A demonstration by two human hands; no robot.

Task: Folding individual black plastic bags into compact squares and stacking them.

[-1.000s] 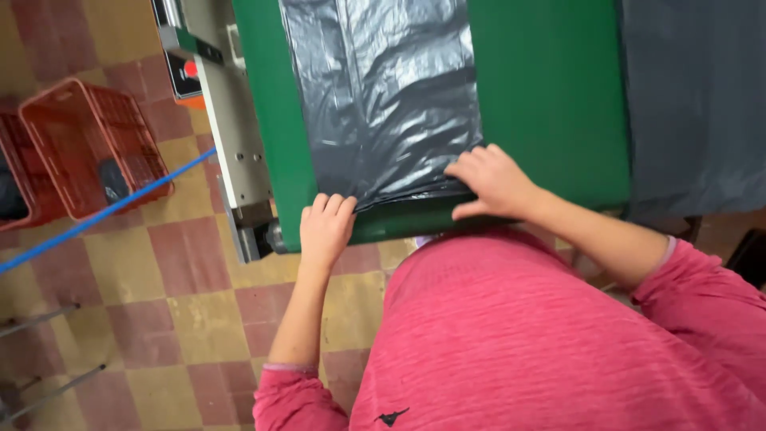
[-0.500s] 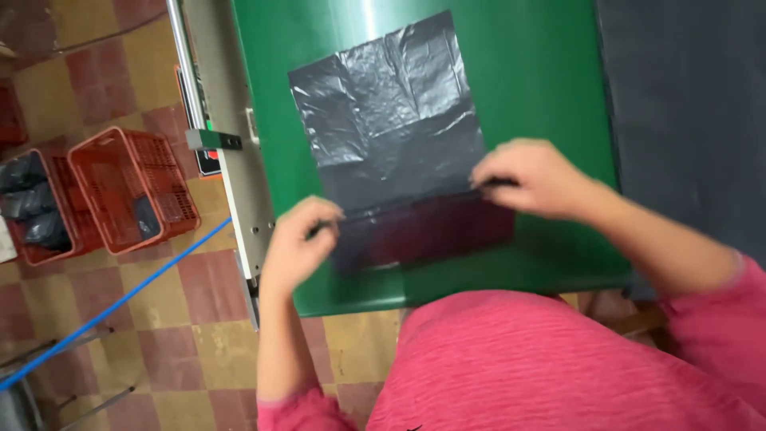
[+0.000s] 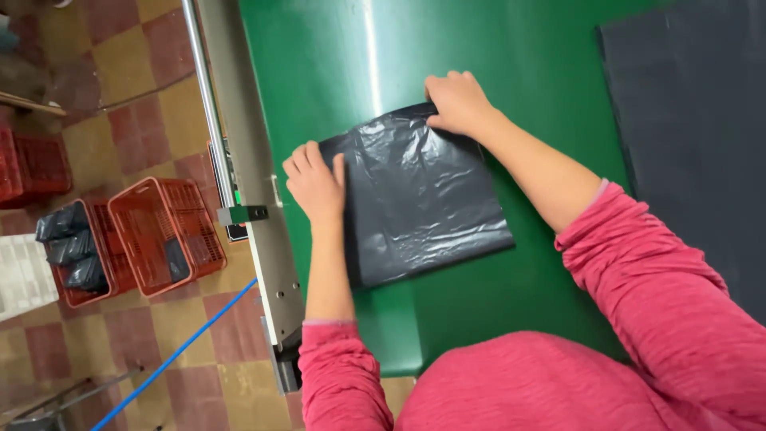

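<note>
A black plastic bag [image 3: 423, 199], folded into a rough rectangle, lies flat on the green table [image 3: 527, 64]. My left hand [image 3: 315, 179] sits at the bag's left edge, thumb on the plastic and fingers closed over the corner. At the bag's far corner, my right hand [image 3: 456, 102] pinches the folded edge down. Both arms wear pink sleeves, and my pink shirt fills the bottom of the view.
A dark grey sheet [image 3: 694, 120] covers the table's right side. A metal rail [image 3: 255, 215] runs along the table's left edge. On the checkered floor stand an empty red crate [image 3: 163, 235], another red crate with dark bundles [image 3: 72, 247], and a blue line [image 3: 183, 351].
The long bag has been folded over onto itself into a shorter rectangle. Both hands have moved up the table to its far corners, and the view has shifted.
</note>
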